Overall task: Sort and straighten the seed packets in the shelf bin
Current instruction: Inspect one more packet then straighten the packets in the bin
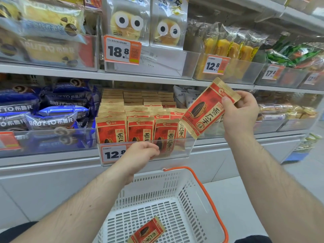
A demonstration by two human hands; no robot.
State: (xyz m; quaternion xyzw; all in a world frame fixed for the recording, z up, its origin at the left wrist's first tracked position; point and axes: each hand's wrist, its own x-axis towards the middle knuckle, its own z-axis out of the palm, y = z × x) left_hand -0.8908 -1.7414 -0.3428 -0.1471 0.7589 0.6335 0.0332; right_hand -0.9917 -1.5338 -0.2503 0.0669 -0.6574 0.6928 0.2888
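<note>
The right hand (pixel 239 112) pinches one red-and-gold seed packet (pixel 208 108) by its upper gold edge, thumb on the printed face and fingers curled behind it. The packet hangs tilted, its top toward two o'clock and its bottom corner toward seven o'clock, just above the right end of the clear shelf bin (pixel 180 149). The left hand (pixel 140 152) rests at the bin's front wall, at about nine o'clock from the held packet's lower corner, fingers curled over the rim; I cannot tell whether they grip the wall or a packet behind it.

Inside the bin, the packed seed packets (pixel 126 120) stand upright in rows, three facing forward at the front and a fourth (pixel 181 130) turned partly sideways at the right end. A white price tag (pixel 112 154) on the bin front is partly covered by the left hand.

At six o'clock below the bin sits a white perforated basket (pixel 185 195) with an orange handle (pixel 206 192); a single loose packet (pixel 149 231) lies flat on its floor.

At nine o'clock from the bin, blue roll-cake packs (pixel 52 109) fill the neighbouring bin. At twelve o'clock, on the shelf above, stand owl-faced cake bags (pixel 128 21).
</note>
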